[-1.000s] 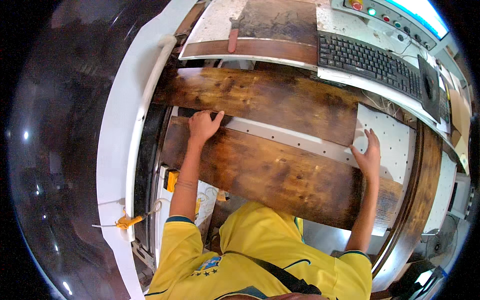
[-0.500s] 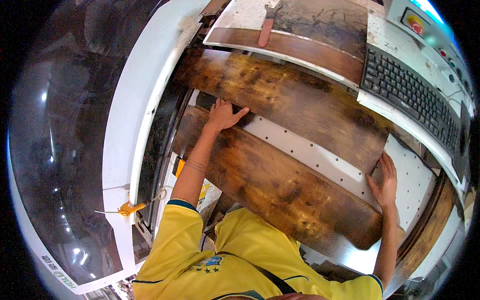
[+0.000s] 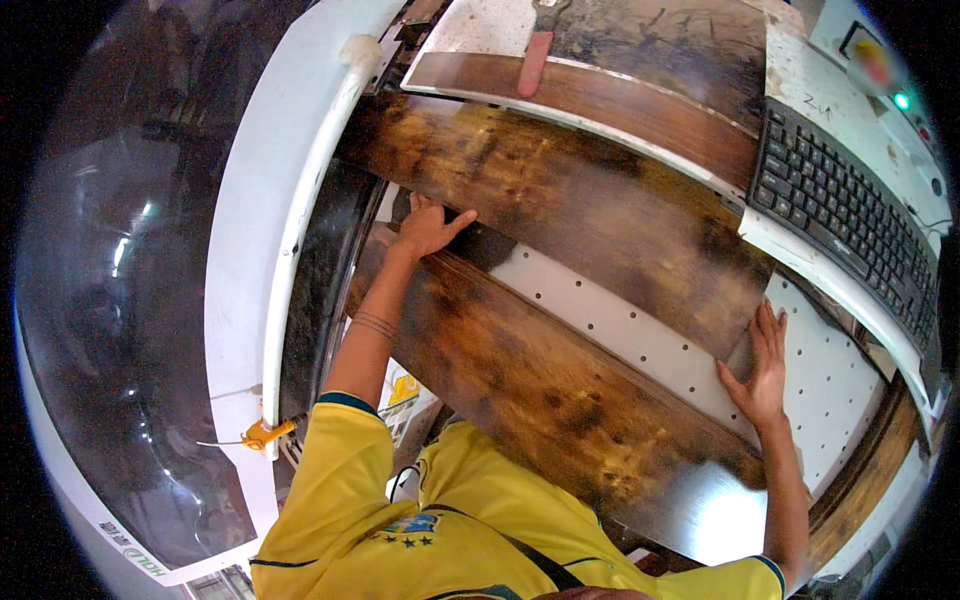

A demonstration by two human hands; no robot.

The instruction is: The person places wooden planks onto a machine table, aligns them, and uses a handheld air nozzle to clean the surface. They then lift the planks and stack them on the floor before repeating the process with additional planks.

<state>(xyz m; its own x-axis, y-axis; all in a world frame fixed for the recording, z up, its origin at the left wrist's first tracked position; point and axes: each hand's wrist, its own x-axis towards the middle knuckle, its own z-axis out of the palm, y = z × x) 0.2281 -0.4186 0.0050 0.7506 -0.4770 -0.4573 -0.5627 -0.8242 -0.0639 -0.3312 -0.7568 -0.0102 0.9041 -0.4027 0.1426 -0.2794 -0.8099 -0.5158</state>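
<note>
Two long, stained brown wooden boards lie across a white perforated machine bed (image 3: 640, 345). My left hand (image 3: 428, 228) rests flat, fingers spread, at the left end of the gap between the far board (image 3: 560, 200) and the near board (image 3: 540, 390). With its fingers straight, my right hand (image 3: 762, 370) presses against the right end of the far board. Neither hand grips anything. The near board runs diagonally in front of my yellow shirt.
A black keyboard (image 3: 850, 215) sits on a white console at the right. A dark panel with a red-handled scraper (image 3: 535, 55) lies at the back. A curved white machine guard (image 3: 270, 230) runs along the left, with a yellow clip (image 3: 262, 434) low on it.
My head has moved closer and turned, so the boards look larger and more slanted. Both hands stay on the boards; my right hand has shifted to the far board's right end.
</note>
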